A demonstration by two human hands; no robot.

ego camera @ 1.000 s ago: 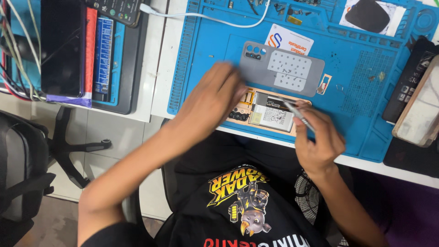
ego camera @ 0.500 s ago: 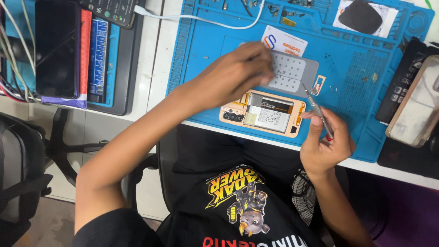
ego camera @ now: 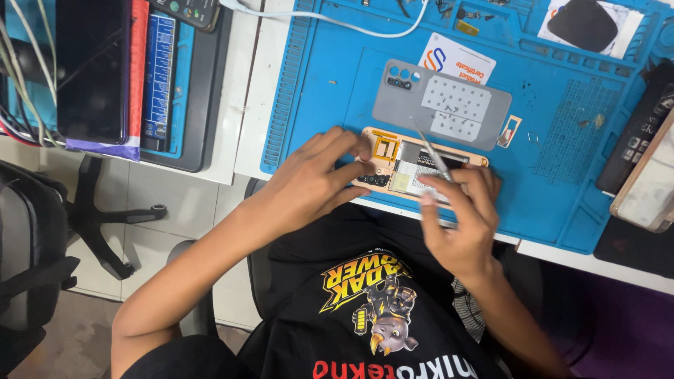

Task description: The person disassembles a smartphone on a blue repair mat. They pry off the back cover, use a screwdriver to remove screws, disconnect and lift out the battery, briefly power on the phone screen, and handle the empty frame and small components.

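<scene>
**Midway into an opened phone**

Already the phone [ego camera: 414, 167] lies face down with its back off, near the front edge of the blue work mat [ego camera: 330, 91]; its grey back cover [ego camera: 449, 105] rests just beyond it on the mat, several tiny screws scattered on its surface. Judging from this, opening is done, while the inner boards look still in place (so the inside work seems barely started). The left hand [ego camera: 316, 179] curls over the phone's camera end, fingertips pressing on its edge to steady it. The right hand [ego camera: 460, 210] pinches a slim metal tool [ego camera: 432, 151], probably tweezers, between thumb and fingers, its tip slanting over the battery area.

Beyond the cover lies a white card with an orange-and-blue logo [ego camera: 456, 60]. At the mat's far right corner a black oval pad sits on white paper [ego camera: 583, 22]. Left of the mat, a blue labelled box [ego camera: 160, 70] lies beside a dark screen panel [ego camera: 91, 70].
</scene>
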